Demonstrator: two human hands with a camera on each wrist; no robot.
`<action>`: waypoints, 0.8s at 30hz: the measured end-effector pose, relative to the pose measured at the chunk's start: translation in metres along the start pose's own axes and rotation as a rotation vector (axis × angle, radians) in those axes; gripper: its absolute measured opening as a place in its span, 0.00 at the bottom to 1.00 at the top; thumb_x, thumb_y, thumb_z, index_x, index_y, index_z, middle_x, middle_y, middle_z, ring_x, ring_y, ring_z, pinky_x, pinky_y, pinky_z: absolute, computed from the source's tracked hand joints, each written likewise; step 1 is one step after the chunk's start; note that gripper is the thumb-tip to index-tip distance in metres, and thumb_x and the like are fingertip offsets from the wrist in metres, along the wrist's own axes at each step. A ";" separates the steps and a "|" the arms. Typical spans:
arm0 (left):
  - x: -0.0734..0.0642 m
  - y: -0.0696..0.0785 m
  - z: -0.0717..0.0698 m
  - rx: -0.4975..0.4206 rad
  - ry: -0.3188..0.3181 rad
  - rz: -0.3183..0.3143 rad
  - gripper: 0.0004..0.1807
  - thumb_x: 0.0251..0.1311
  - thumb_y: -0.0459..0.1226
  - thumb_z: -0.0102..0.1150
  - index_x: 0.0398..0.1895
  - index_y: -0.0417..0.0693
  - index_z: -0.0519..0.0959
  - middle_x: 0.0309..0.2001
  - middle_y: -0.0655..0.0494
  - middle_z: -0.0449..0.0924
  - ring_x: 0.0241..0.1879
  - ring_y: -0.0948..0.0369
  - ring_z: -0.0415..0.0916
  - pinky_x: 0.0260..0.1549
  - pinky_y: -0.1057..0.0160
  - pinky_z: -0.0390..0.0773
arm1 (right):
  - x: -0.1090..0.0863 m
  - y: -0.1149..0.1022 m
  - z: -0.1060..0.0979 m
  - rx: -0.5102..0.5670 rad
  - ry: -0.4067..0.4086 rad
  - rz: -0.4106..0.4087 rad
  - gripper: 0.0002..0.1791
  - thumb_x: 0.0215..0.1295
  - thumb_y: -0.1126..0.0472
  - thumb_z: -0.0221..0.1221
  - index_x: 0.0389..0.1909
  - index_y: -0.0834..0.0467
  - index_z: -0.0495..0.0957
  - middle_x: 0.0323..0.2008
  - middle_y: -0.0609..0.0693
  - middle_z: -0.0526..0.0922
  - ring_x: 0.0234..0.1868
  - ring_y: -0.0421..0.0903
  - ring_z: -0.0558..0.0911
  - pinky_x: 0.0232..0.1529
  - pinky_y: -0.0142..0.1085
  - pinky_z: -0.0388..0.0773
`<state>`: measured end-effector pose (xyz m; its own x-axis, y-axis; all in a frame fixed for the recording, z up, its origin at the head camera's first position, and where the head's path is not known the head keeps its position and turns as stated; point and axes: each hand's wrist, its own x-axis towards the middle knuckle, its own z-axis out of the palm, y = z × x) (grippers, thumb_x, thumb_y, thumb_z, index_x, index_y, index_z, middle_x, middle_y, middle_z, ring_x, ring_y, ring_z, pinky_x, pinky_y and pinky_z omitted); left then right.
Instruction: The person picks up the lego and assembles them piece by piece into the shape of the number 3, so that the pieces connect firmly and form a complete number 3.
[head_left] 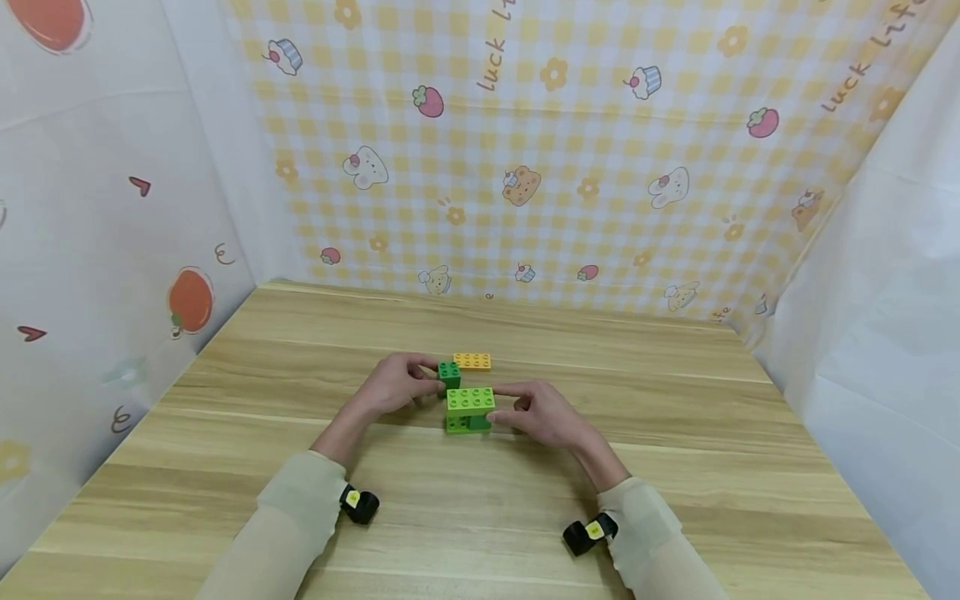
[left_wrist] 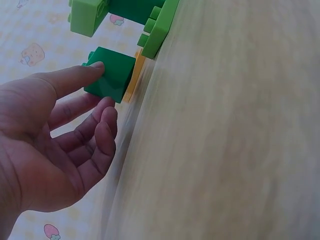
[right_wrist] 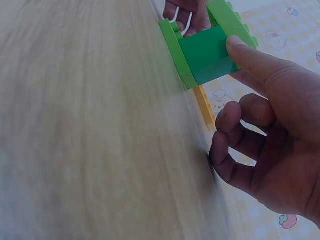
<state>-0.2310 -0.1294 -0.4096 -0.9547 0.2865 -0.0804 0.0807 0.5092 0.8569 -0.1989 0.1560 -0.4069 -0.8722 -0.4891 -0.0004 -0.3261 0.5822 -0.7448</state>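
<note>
On the wooden table we see the right hand pinching a green block stack between thumb and forefinger; just behind its left end, the left hand likewise pinches a dark green block; beyond, we see a yellow brick, then checked cloth.

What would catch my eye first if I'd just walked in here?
Probably the green toy-brick stack on the wood-grain table, its right end pinched by the right hand. Just behind it, to the left, the left hand pinches a dark green brick. Beyond the table rises a cartoon-printed, yellow-checked backdrop.
</note>
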 end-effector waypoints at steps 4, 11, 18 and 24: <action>-0.001 0.001 0.000 -0.013 -0.012 -0.002 0.23 0.68 0.40 0.69 0.64 0.42 0.81 0.42 0.46 0.85 0.35 0.57 0.81 0.32 0.60 0.82 | 0.000 -0.001 0.000 0.004 -0.005 -0.001 0.28 0.71 0.49 0.68 0.69 0.52 0.80 0.16 0.41 0.66 0.19 0.38 0.63 0.21 0.29 0.61; -0.002 0.002 -0.001 -0.033 -0.033 -0.022 0.24 0.70 0.41 0.67 0.66 0.42 0.79 0.48 0.44 0.88 0.39 0.56 0.86 0.36 0.59 0.84 | 0.000 0.001 0.001 0.007 0.000 0.003 0.28 0.71 0.49 0.68 0.69 0.54 0.80 0.16 0.41 0.66 0.19 0.39 0.64 0.21 0.30 0.61; -0.002 0.005 0.000 -0.042 -0.032 -0.036 0.25 0.70 0.41 0.67 0.67 0.45 0.79 0.47 0.44 0.88 0.37 0.57 0.86 0.35 0.59 0.84 | 0.000 0.000 0.001 0.000 0.000 0.003 0.28 0.71 0.49 0.68 0.69 0.53 0.80 0.16 0.41 0.66 0.19 0.38 0.64 0.21 0.30 0.61; -0.003 0.008 0.000 -0.046 -0.034 -0.021 0.25 0.70 0.42 0.67 0.68 0.45 0.79 0.48 0.45 0.89 0.37 0.57 0.87 0.35 0.59 0.84 | 0.001 0.001 0.000 -0.003 -0.003 0.000 0.28 0.71 0.49 0.68 0.69 0.53 0.80 0.16 0.41 0.66 0.18 0.38 0.63 0.21 0.29 0.61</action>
<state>-0.2272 -0.1263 -0.4019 -0.9456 0.3044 -0.1150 0.0471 0.4777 0.8773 -0.1996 0.1557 -0.4077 -0.8713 -0.4908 -0.0022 -0.3272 0.5841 -0.7428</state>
